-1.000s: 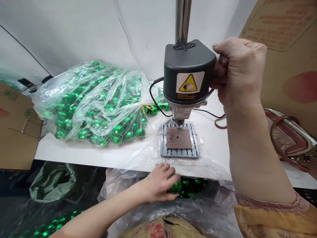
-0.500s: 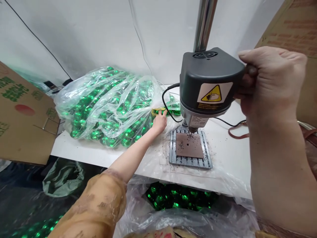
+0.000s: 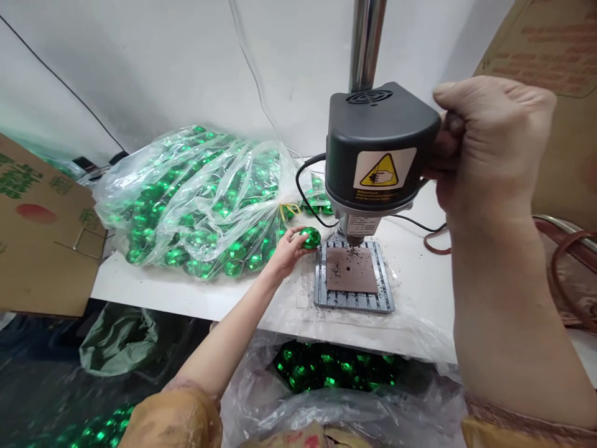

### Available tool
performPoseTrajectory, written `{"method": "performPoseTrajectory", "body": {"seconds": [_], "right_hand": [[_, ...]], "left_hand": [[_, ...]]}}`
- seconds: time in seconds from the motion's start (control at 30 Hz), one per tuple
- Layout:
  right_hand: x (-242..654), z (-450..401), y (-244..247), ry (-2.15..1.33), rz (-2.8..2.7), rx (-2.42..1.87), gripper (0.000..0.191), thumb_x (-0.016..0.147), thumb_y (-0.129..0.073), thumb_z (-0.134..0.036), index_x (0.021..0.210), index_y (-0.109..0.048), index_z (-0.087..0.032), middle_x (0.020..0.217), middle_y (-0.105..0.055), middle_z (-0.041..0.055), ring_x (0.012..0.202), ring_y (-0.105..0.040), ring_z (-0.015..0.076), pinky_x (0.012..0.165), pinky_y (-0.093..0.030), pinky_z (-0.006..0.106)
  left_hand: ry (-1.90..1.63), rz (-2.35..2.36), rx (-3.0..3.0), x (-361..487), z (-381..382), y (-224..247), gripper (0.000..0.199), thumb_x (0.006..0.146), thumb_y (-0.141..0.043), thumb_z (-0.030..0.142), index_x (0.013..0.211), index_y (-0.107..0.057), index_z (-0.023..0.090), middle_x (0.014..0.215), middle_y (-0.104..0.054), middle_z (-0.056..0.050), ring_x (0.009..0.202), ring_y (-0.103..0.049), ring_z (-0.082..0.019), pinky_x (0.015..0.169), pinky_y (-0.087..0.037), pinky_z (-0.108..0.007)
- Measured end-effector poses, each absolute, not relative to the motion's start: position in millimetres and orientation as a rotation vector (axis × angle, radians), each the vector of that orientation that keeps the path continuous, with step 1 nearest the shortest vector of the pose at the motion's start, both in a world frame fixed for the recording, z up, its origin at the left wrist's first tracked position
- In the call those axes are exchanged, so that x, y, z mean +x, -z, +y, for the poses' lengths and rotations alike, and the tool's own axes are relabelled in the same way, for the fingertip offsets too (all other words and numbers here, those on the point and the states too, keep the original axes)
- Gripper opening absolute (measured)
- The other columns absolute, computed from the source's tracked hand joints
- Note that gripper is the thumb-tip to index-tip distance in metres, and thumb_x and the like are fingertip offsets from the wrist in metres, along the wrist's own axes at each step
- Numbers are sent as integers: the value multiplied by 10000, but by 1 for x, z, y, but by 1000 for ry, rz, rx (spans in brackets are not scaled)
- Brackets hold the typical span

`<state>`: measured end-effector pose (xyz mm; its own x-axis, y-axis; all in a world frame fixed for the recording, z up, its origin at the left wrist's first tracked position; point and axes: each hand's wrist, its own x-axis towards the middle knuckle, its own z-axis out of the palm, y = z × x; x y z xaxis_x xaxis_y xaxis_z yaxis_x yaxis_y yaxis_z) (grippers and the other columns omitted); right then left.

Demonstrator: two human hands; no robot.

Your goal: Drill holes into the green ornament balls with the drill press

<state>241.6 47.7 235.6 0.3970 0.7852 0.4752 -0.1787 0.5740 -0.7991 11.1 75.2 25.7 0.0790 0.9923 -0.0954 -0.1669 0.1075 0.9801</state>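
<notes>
Between the fingers of my left hand (image 3: 290, 250) is a shiny green faceted ball (image 3: 310, 237), held just left of the drill press base (image 3: 354, 301). My right hand (image 3: 497, 134) is closed at the right side of the black drill press head (image 3: 380, 134); its fingers wrap round a handle that is mostly hidden. Under the chuck (image 3: 355, 240) lies a brown square board (image 3: 351, 280) with a small dark hole, strewn with dark shavings. A clear plastic bag (image 3: 196, 205) full of similar green balls, with a yellow tie at its neck, lies left of my left hand.
Loose green balls (image 3: 318, 198) lie behind the drill's black cable. Below the table edge, an open plastic bag (image 3: 252, 398) holds more balls. Cardboard boxes stand at the left (image 3: 41, 230) and right (image 3: 555, 118). A brown bag (image 3: 566, 267) sits at the right.
My left hand has come back towards me from beside the bag's tied neck and now holds a green ball. My right hand stays at the drill press. The view has shifted slightly.
</notes>
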Motion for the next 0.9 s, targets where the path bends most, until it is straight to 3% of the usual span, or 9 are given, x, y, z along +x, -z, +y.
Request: {"method": "performPoseTrajectory", "body": {"seconds": [0.17,0.33,0.6,0.9], "right_hand": [[242,48,-237,-694,-950,-747,325,655,-576,-127,413,-377,-212,357,-279,-57,309,-205,61,306,-51,269],[243,47,-236,-715,-988,-727,310,680,-565,-151,437,-382,-208,357,-315,-60,316,-203,59,303,-88,253],[244,48,-236,-733,-993,-756,320,692,-562,-166,453,-355,-210,356,-313,-66,317,-198,48,304,-125,233],[244,48,-236,-728,-987,-733,328,703,-559,-151,459,-347,-208,361,-307,-63,329,-218,54,314,-115,234]], "left_hand": [[-1171,1002,1156,28,35,-18,590,638,-859,397,1103,-566,182,989,-706,-62,875,-674,-172,818,-537,-327],[-1090,1007,1423,49,33,-8,576,693,-818,424,1171,-610,180,1115,-698,-91,915,-658,-184,832,-517,-333],[-1083,1112,1713,57,36,-9,509,712,-801,394,1164,-660,206,1139,-688,-87,1040,-625,-249,913,-492,-387],[-1055,1154,1841,73,26,-11,579,678,-838,341,1188,-603,201,1159,-636,-89,1104,-598,-279,983,-484,-448]]}}
